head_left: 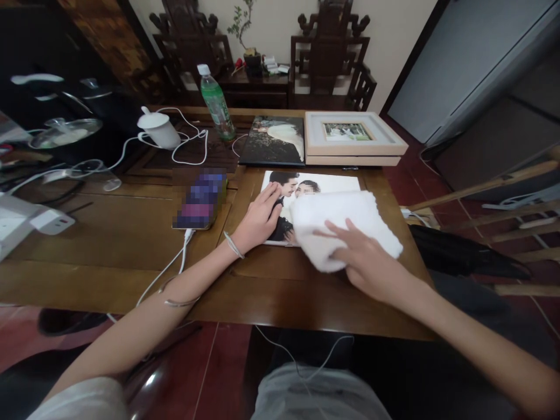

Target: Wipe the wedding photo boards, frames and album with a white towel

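A photo panel (285,228) printed with a couple's picture lies flat on the wooden table. My left hand (261,217) rests on its left part, fingers stretched out and flat, holding nothing. Over the panel's right part is a folded white towel (345,213), which hides much of the picture and hangs past the panel's near edge. My right hand (365,256) has hold of the towel from the near right side, some fingers stretched over the top and the others bent into the cloth.
Behind the panel are a dark-edged photo panel (273,140) and stacked pale wooden frames (356,153). To the left lie a phone (201,199) on a white cable, a lidded white cup (158,129), a green bottle (217,104), a pot (65,137) and a clear glass (102,176).
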### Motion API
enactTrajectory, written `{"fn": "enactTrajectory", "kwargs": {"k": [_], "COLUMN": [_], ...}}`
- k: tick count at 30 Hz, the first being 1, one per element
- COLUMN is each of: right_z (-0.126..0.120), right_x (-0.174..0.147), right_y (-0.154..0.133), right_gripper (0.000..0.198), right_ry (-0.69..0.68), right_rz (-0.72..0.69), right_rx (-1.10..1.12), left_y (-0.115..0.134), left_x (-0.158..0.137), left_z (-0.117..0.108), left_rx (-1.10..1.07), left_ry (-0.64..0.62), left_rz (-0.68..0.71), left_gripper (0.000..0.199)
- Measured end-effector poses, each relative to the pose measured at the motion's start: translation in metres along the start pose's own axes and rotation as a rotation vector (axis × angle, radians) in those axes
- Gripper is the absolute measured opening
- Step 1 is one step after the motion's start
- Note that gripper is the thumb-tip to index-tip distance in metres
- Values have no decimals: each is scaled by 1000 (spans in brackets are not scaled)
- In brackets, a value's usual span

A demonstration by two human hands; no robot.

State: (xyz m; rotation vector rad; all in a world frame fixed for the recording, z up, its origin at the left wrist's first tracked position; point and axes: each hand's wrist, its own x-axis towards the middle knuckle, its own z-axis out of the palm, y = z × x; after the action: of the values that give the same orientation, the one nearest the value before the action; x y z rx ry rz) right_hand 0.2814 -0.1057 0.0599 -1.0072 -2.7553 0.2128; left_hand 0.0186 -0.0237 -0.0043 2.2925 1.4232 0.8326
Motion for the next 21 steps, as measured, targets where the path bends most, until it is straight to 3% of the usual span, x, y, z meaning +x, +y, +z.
{"fn": "enactTrajectory", "kwargs": {"k": [3,6,16,21], "right_z": [1,0,-23,-25], "right_x": [-16,-10,98,116], "right_y": [-26,-27,71,90], "right_gripper": [44,44,49,49], "right_ry": [-55,-62,-16,74], "right_rz": [-90,-103,134,166], "right_rx": [-20,-18,63,90], "left_y": [-1,-1,2,1], "left_x": [0,1,1,1], "left_z": [0,0,-3,-3], "left_rx": [-3,1,29,30], "left_ry": [4,-8,-34,-29], "left_rz": [-2,-5,-1,7], "left_gripper": [50,50,49,49]}}
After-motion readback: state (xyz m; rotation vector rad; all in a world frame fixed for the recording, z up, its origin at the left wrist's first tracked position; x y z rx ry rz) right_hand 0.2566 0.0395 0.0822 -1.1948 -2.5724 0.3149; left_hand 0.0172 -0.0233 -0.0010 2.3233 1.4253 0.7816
